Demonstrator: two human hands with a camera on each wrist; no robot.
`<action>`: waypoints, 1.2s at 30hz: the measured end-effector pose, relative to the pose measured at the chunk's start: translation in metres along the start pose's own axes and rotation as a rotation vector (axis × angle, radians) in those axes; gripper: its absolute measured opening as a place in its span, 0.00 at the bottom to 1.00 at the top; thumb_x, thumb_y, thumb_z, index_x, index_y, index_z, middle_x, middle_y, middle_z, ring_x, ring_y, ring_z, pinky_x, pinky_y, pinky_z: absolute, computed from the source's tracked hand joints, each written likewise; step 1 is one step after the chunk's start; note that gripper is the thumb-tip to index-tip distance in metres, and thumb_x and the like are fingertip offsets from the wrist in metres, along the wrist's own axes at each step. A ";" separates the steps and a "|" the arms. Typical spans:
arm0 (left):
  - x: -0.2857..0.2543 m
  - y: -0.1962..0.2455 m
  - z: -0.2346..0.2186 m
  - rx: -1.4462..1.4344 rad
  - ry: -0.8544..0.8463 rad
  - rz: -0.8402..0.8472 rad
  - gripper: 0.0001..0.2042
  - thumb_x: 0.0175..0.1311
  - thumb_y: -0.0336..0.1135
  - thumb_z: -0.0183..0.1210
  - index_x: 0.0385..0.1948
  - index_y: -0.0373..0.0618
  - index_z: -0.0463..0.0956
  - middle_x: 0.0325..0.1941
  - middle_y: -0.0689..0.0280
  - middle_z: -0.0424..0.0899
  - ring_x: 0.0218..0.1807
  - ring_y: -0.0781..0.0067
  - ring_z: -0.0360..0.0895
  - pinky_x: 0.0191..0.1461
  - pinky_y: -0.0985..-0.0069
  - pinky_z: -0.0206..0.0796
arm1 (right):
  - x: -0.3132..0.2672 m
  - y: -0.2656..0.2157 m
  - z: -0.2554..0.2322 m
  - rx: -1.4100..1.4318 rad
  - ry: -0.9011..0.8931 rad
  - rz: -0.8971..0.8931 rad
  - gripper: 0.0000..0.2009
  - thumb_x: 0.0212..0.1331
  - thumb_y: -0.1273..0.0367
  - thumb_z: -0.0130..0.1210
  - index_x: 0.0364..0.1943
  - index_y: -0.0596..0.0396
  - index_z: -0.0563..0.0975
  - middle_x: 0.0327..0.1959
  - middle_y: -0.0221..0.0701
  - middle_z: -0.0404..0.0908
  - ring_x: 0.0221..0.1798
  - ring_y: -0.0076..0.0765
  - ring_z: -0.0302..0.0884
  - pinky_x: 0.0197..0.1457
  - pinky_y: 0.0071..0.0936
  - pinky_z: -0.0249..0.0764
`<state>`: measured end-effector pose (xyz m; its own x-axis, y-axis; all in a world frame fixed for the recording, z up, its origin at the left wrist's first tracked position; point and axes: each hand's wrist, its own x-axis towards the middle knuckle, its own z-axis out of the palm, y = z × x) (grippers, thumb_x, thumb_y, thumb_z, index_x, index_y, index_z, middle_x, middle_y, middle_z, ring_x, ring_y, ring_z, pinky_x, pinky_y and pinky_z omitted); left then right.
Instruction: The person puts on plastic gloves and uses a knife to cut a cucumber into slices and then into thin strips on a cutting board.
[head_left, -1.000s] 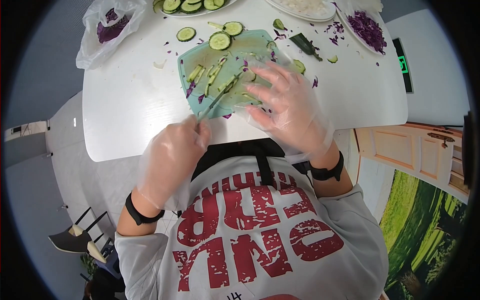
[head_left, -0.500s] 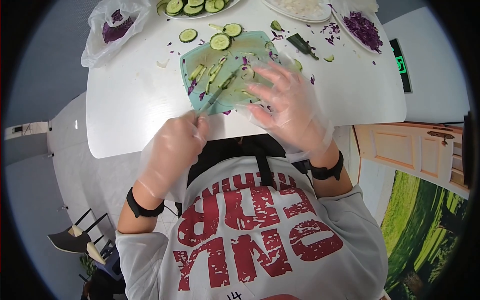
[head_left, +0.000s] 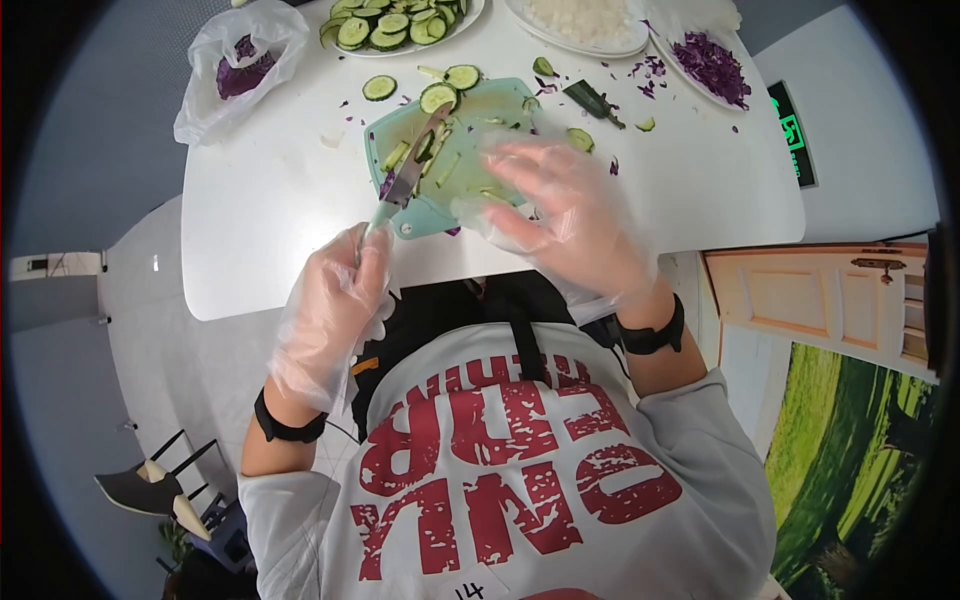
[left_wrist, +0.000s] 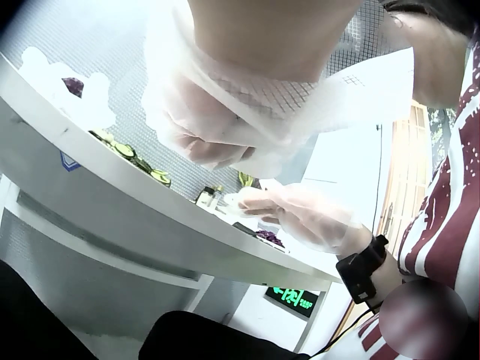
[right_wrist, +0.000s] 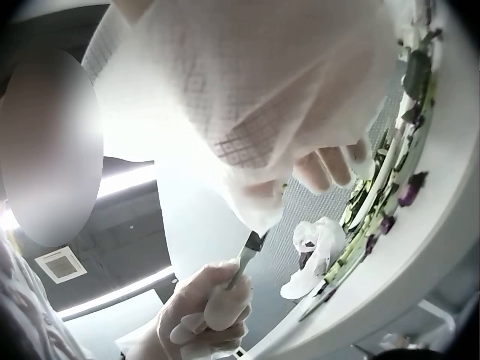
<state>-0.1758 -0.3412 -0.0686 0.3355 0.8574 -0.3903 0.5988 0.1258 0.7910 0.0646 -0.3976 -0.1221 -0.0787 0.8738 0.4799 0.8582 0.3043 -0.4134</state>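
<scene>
In the head view my left hand [head_left: 335, 310], in a clear plastic glove, grips the pale green handle of a knife [head_left: 406, 178]. The blade slants up over the left part of a teal cutting board [head_left: 470, 185], and a cucumber piece [head_left: 425, 147] overlaps it. Cucumber strips [head_left: 448, 170] lie on the board beside the blade. My right hand [head_left: 565, 205], gloved too and a little blurred, is over the board's right side with fingers spread and nothing held. The right wrist view shows the left hand [right_wrist: 206, 307] curled round the knife handle.
Cucumber slices fill a plate [head_left: 345, 48] at the back. Next to it stand a plate of white shreds [head_left: 580, 22] and a plate of purple cabbage shreds [head_left: 712, 68]. A plastic bag with purple cabbage [head_left: 245, 75] lies at the left, a cucumber end [head_left: 592, 103] at the right.
The knife has swung left and its blade now shows its flat side over the board's left part. My left hand moved slightly left; the right hand stays over the right side.
</scene>
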 end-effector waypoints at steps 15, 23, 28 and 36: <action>0.012 -0.012 0.008 -0.446 -0.213 0.017 0.20 0.73 0.52 0.55 0.24 0.50 0.68 0.18 0.80 0.61 0.16 0.89 0.53 0.17 0.83 0.42 | 0.052 -0.030 0.007 1.401 -0.078 0.708 0.17 0.68 0.65 0.59 0.50 0.66 0.76 0.48 0.34 0.81 0.50 0.28 0.78 0.57 0.28 0.74; 0.028 -0.048 -0.011 -0.408 -0.115 0.018 0.19 0.74 0.50 0.55 0.25 0.48 0.71 0.18 0.79 0.63 0.16 0.87 0.57 0.18 0.81 0.48 | 0.048 0.010 0.018 1.330 -0.039 0.684 0.14 0.65 0.62 0.61 0.38 0.62 0.79 0.37 0.30 0.81 0.40 0.27 0.77 0.52 0.27 0.72; 0.050 -0.070 -0.060 -0.045 0.101 0.114 0.20 0.75 0.49 0.55 0.32 0.38 0.79 0.20 0.73 0.72 0.19 0.83 0.64 0.23 0.76 0.59 | 0.065 0.012 0.001 0.558 -0.394 0.490 0.13 0.65 0.62 0.59 0.29 0.59 0.79 0.25 0.31 0.79 0.32 0.31 0.78 0.42 0.35 0.73; 0.056 -0.068 -0.077 0.213 0.084 0.058 0.21 0.75 0.48 0.54 0.34 0.35 0.80 0.16 0.71 0.70 0.17 0.81 0.65 0.23 0.75 0.60 | 0.087 0.020 0.007 -0.017 -0.367 0.089 0.13 0.54 0.63 0.59 0.32 0.62 0.81 0.25 0.47 0.80 0.30 0.54 0.79 0.38 0.42 0.75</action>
<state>-0.2536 -0.2633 -0.1082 0.3174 0.8996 -0.2999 0.7231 -0.0250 0.6903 0.0709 -0.3126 -0.0941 -0.1772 0.9753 0.1318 0.8778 0.2172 -0.4269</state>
